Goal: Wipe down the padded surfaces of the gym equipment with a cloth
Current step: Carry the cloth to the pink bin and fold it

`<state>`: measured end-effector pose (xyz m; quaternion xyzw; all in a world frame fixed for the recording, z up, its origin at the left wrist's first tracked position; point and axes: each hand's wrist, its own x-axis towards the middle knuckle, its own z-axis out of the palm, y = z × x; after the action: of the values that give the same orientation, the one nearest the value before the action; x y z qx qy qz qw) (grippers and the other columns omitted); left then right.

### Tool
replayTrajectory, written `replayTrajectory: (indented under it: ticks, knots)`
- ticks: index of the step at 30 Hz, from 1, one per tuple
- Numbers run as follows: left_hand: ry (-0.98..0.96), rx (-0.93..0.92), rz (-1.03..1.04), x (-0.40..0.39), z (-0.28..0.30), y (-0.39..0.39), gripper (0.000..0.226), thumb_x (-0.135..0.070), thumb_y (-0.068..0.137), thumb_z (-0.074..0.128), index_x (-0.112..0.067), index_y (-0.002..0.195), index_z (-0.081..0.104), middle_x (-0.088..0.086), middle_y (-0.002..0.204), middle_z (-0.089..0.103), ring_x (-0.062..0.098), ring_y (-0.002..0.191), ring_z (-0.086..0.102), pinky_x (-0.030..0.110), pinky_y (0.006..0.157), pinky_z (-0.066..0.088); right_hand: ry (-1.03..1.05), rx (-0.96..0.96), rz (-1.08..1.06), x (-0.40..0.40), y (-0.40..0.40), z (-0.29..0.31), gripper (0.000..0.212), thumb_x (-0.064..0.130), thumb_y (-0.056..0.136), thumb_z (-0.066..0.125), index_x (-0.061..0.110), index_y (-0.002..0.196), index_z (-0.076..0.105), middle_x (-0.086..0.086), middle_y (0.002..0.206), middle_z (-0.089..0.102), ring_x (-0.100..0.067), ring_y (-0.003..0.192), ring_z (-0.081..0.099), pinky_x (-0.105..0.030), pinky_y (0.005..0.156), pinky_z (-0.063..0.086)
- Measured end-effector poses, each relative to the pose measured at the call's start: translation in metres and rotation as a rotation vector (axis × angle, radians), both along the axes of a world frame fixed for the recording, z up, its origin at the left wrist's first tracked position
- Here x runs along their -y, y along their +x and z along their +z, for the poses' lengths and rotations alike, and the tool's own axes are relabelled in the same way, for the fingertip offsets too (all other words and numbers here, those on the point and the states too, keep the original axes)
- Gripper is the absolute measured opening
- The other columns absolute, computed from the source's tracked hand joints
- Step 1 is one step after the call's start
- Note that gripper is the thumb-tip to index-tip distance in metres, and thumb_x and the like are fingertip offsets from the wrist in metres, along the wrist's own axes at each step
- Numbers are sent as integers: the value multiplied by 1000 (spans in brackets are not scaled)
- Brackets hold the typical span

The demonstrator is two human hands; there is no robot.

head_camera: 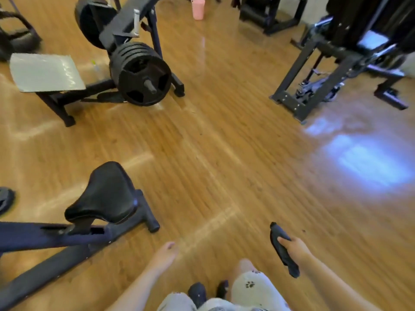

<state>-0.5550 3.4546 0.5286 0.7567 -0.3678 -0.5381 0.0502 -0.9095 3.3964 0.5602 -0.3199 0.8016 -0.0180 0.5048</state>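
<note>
My right hand [296,249] grips a dark rolled cloth [281,248] at the lower right, hanging above the wooden floor. At the lower middle, my left hand [165,254] hangs with its fingers loosely together and nothing in it. A black padded seat [104,195] on a dark steel frame [54,245] stands to the lower left, a short way left of my left hand. A black padded backrest [89,23] leans on a plate-loaded machine at the upper left.
Black weight plates [143,78] and a grey footplate [45,71] belong to the upper-left machine. Another dark machine frame [318,77] stands at the upper right. A pink bin [198,8] sits far back. Wooden floor [224,142] spreads between them.
</note>
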Motion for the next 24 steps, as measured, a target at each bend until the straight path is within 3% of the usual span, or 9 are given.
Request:
replayTrajectory:
  ticks: [2, 3, 5, 7, 10, 12, 17, 19, 24]
  knots:
    - [13, -20, -5, 39, -7, 0, 39, -28, 101, 42, -7, 134, 46, -3, 105, 55, 6, 83, 49, 16, 64, 36, -33, 33, 0, 32, 7, 0, 27, 20, 98, 46, -3, 111, 54, -15, 71, 60, -25, 54, 53, -24, 47, 39]
    - [22, -29, -15, 59, -10, -1, 38, -28, 101, 42, -7, 133, 46, -3, 109, 57, 6, 85, 51, 15, 63, 35, -42, 42, 2, 50, 9, -2, 28, 20, 98, 46, -2, 112, 55, -19, 81, 64, -28, 62, 58, -26, 52, 42]
    - [57, -45, -48, 101, -17, -2, 40, -28, 101, 41, -8, 135, 44, 4, 131, 52, 13, 110, 52, 15, 73, 31, -52, 61, 7, 90, 14, -7, 24, 20, 98, 45, 4, 113, 55, -22, 102, 66, -32, 81, 62, -30, 63, 46]
    - [66, -34, -58, 145, -27, -2, 40, -27, 102, 40, -7, 136, 43, 5, 137, 48, 14, 121, 46, 12, 73, 27, -48, 67, 17, 138, 15, -19, 23, 19, 98, 44, 7, 115, 54, -25, 106, 65, -34, 85, 63, -26, 58, 44]
    - [101, 18, 14, 214, -36, 4, 39, -27, 100, 44, -8, 134, 48, 6, 134, 52, 13, 110, 51, 14, 71, 30, -3, 65, 71, 216, 16, -34, 15, 15, 98, 42, 4, 101, 53, -18, 69, 64, -29, 60, 60, -17, 42, 37]
    - [154, 35, 33, 264, -33, 9, 41, -31, 100, 44, -10, 135, 47, 4, 136, 51, 16, 118, 51, 16, 79, 34, 41, 61, 121, 273, 17, -35, 17, 13, 98, 42, 3, 87, 50, -7, 49, 50, -19, 43, 44, -15, 36, 30]
    - [115, 57, 26, 405, -16, 20, 44, -35, 101, 38, -11, 139, 42, 2, 133, 51, 15, 114, 49, 21, 90, 35, 51, 48, 185, 417, 23, -14, 33, 12, 97, 43, 8, 65, 46, 0, 34, 43, -15, 34, 39, -14, 33, 27]
    - [70, 61, 4, 464, -10, 22, 45, -36, 102, 37, -13, 140, 41, 3, 140, 46, 18, 127, 44, 24, 97, 34, 29, 45, 199, 476, 26, -4, 32, 13, 98, 43, 6, 67, 48, 1, 33, 45, -14, 34, 42, -13, 33, 29]
    - [8, 69, -16, 615, -15, 30, 45, -37, 102, 36, -14, 139, 42, 4, 145, 43, 20, 132, 40, 28, 104, 32, -41, 57, 144, 620, 37, -1, 20, 17, 98, 44, 4, 83, 49, -7, 45, 51, -18, 39, 46, -13, 33, 34]
